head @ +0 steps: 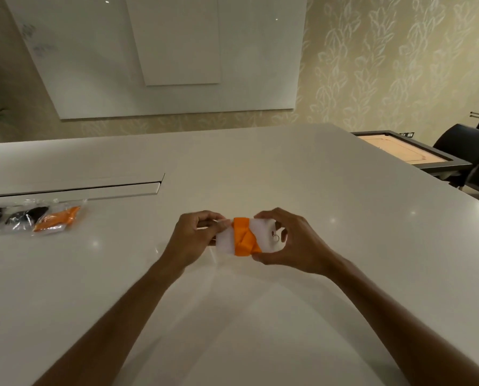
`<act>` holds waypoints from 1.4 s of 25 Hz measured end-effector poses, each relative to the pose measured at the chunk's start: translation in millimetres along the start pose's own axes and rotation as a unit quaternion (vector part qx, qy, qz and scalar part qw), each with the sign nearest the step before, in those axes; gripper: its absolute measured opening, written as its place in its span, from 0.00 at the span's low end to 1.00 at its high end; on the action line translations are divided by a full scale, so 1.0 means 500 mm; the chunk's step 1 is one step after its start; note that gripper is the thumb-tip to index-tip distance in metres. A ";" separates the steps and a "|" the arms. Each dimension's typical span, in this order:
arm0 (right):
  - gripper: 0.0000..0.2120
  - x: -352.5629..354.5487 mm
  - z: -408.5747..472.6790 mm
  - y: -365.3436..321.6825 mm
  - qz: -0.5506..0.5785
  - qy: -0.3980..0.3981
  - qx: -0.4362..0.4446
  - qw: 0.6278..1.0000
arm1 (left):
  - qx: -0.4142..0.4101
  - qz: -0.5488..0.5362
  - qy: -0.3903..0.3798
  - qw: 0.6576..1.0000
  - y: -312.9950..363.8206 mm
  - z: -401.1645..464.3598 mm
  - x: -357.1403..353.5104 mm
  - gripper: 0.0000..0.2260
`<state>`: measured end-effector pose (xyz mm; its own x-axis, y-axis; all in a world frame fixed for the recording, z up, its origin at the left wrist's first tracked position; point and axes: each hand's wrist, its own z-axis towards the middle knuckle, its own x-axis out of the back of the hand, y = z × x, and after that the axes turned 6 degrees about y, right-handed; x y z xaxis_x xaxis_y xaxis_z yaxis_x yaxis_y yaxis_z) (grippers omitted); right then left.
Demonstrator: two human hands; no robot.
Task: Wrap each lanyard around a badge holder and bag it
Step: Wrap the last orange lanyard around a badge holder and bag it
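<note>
A white bench (260, 168) fills most of the view and carries everything in play. At its far left, three filled bags (32, 217) are laid side by side, touching or overlapping; two hold dark lanyards and one an orange one. They are judged to be finished sets, put well apart from the work so that the middle is kept free.

Over the middle of the bench, a holder (224, 240) is held flat between the two hands, apparently just above the surface. The left hand (193, 238) is closed on its left end, fingers curled over the top edge. The right hand (291, 240) is closed on the right end, thumb below and fingers arched above, which leaves the centre exposed.

An orange lanyard (245, 236) is wound in a tight band across the middle of the holder. Gripping at both ends seems meant to keep the wraps from slipping loose. A small metal ring (275, 238) is seen at the right end, just beside the right fingers. The wrapping appears complete or nearly so; bagging is judged to be the step left.
</note>
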<state>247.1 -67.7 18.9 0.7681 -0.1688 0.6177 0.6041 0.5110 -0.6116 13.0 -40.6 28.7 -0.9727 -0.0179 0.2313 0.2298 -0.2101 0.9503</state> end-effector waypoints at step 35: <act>0.35 -0.021 -0.042 0.028 -0.086 0.073 -0.038 0.993 | 0.025 0.189 0.024 0.981 -0.064 -0.052 -0.033 0.03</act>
<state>251.8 -76.4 -6.6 0.6712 -0.3714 0.6416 0.7392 0.4004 -0.5416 21.0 -58.7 -11.1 -0.8178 -0.1312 0.5603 0.5746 -0.1318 0.8078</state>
